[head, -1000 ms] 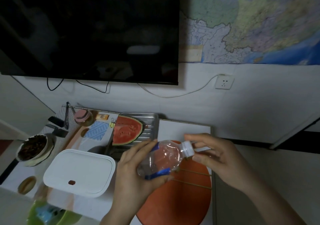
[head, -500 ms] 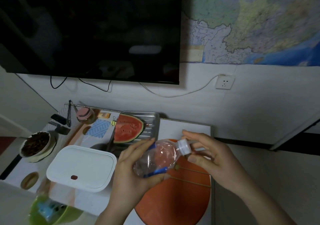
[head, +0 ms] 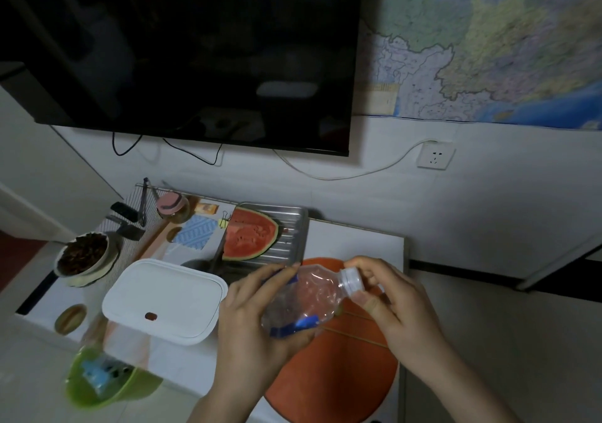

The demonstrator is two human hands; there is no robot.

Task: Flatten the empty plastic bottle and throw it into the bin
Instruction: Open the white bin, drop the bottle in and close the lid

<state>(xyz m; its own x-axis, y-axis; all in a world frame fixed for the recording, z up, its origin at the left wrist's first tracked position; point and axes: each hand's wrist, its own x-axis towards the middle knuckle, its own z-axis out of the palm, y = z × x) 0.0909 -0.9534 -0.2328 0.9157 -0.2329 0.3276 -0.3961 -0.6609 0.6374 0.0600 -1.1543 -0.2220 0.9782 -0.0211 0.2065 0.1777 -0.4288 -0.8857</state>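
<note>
Both hands on the plastic bottle (head: 303, 302), held in the air over the table's (head: 355, 237) near right part. Left hand (head: 257, 321) wraps the lower body, fingers over the top, thumb underneath near the blue label band. Right hand (head: 391, 302) pinches the white cap (head: 351, 280) between thumb and fingertips. Bottle looks clear and empty, walls already a bit crinkled.

Long axis runs diagonally: base low-left toward the left palm, cap end up-right toward the right hand. Roughly lying over, tilted cap-high.

Directly under the bottle: round orange mat (head: 335, 373) with thin skewers (head: 361, 334) lying across it. Just left of the left hand: white lidded container (head: 163, 302). Behind the hands: metal tray (head: 293, 227) holding a watermelon slice (head: 250, 237). Further left: bowl of dark stuff (head: 83, 253), small jar with pink lid (head: 171, 206), blue patterned cloth (head: 195, 232). Green bin (head: 107, 387) sits at the table's near left corner, something blue inside; the white container lies between it and the bottle. Dark TV (head: 182, 54) and a map (head: 488, 45) on the wall behind.
</note>
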